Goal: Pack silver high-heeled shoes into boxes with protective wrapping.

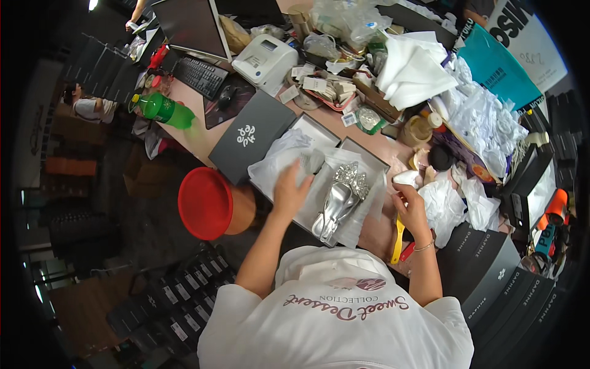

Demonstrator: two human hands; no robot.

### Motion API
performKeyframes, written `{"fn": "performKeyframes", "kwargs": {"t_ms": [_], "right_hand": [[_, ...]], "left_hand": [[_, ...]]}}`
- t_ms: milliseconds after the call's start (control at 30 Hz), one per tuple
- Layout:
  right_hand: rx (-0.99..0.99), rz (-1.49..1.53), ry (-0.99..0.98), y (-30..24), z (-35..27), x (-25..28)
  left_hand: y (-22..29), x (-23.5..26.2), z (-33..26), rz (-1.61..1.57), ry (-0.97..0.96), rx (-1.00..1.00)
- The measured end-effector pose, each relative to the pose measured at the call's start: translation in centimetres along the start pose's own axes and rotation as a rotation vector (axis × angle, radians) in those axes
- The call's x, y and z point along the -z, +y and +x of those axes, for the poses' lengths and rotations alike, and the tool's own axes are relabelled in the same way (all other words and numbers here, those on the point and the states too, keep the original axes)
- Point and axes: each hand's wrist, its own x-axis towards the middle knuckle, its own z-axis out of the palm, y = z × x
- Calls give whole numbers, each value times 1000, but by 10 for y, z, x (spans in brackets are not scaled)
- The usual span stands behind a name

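Note:
A grey shoe box (349,147) lies in the middle of the table, lined with white tissue paper (351,238). In it rests a silver shoe (335,212) with sparkling, jewelled bows (351,178). My left hand (291,189) is over the left part of the box, fingers apart, touching or just above crumpled tissue (270,163). To the right of the box, my right hand (413,210) has its fingers curled together beside a small white object (407,178). Whether anything is between those fingers is hidden. A yellow-handled tool (398,241) lies under that hand.
A dark grey box lid (253,136) leans at the box's left, near a red bin (206,203). Behind stand a label printer (265,60), a keyboard (200,75) and a green bottle (163,111). Crumpled paper (444,206) and stacked shoe boxes (476,264) crowd the right.

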Motion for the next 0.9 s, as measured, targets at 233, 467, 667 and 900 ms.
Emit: {"fn": "performKeyframes", "kwargs": {"t_ms": [233,467,667,900], "right_hand": [[222,-16,-319,-44,63,-25],[534,51,-112,-123,102,-59],[273,15,-298,-90,96,-57],[282,-183,-276,-49,42,-32]], "left_hand": [[-105,32,59,487,47,-151],[-2,91,69,-329,-536,223],[66,137,73,-85,-875,27],[-1,125,40,303,-355,-132]]}}
